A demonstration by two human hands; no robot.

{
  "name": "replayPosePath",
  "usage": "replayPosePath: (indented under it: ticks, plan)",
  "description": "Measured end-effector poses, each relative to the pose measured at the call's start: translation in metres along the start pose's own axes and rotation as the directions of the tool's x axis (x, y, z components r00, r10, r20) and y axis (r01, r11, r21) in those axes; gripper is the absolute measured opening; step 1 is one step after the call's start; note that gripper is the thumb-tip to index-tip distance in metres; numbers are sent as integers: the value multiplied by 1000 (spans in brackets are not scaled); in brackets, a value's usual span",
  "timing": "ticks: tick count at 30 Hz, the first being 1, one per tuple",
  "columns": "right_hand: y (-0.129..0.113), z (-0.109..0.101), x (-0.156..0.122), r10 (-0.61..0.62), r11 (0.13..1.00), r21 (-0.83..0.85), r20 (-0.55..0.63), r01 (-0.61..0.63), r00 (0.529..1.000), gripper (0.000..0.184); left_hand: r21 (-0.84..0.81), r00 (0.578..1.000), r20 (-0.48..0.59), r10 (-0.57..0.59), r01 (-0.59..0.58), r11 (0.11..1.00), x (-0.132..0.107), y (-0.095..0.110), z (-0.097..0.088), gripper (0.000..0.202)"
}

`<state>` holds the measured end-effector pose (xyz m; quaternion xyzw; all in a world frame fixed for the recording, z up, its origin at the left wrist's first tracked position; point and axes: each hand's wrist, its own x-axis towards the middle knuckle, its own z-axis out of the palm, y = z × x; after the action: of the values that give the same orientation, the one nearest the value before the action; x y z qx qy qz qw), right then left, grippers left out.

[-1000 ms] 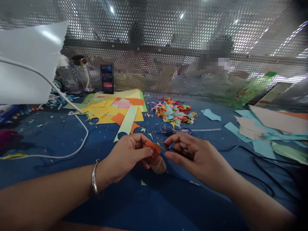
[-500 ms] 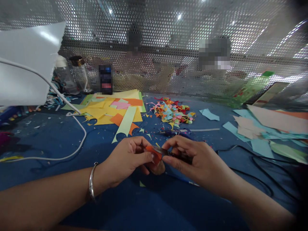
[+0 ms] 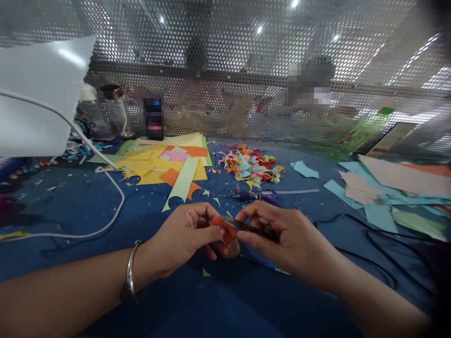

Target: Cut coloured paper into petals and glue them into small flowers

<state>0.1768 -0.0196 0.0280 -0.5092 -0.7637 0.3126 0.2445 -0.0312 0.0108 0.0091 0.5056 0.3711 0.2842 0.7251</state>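
Note:
My left hand (image 3: 183, 237), a metal bangle on its wrist, pinches a small piece of orange paper (image 3: 225, 227) between thumb and fingers. My right hand (image 3: 282, 234) is closed round a pair of small dark scissors (image 3: 253, 228), whose blades meet the orange paper. Both hands hover just above the blue table (image 3: 70, 206), close together. A tan scrap lies under the orange piece, mostly hidden.
Sheets of yellow, orange and green paper (image 3: 165, 162) lie behind my left hand, beside a heap of coloured cuttings (image 3: 253, 166). Pale paper sheets (image 3: 387, 185) lie at the right. A white cable (image 3: 105, 164), black cables (image 3: 380, 258), two bottles (image 3: 102, 110) and a perforated metal screen (image 3: 246, 56) surround the spot.
The two hands have drawn closer together and the scissors have moved onto the orange paper. The view has shifted slightly.

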Motion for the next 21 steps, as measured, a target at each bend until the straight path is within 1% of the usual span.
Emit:
replayPosePath:
  ticks: [5, 8, 10, 12, 14, 16, 19, 21]
  plan:
    - [-1, 0, 0, -6, 1000, -3, -9, 6, 1000, 18, 12, 1000, -4, -8, 8, 1000, -2, 2, 1, 19]
    - [0, 0, 1, 14, 1000, -26, -47, -15, 999, 20, 27, 1000, -11, 8, -8, 1000, -1, 1, 0, 18]
    - [3, -1, 3, 35, 994, -99, -80, -43, 996, 23, 24, 1000, -25, 16, -15, 1000, -1, 0, 0, 19]
    - [8, -2, 6, 57, 974, -214, -101, -78, 993, 24, 11, 999, -44, 22, -21, 1000, -1, -1, -1, 22]
    - [12, -2, 7, 95, 931, -343, -98, -123, 991, 23, 12, 998, -58, 27, -26, 1000, -1, -1, -1, 23]
    - [17, -1, 8, 137, 863, -483, -67, -152, 988, 20, 39, 998, -57, 35, -33, 999, -1, 0, -1, 21]
    - [20, 1, 7, 170, 742, -661, 19, -115, 985, 19, 109, 997, -66, 47, -40, 993, -3, 2, 2, 16]
    - [18, 2, 5, 173, 691, -718, 56, -81, 983, 19, 141, 994, -96, 47, -33, 989, -5, 3, 4, 17]
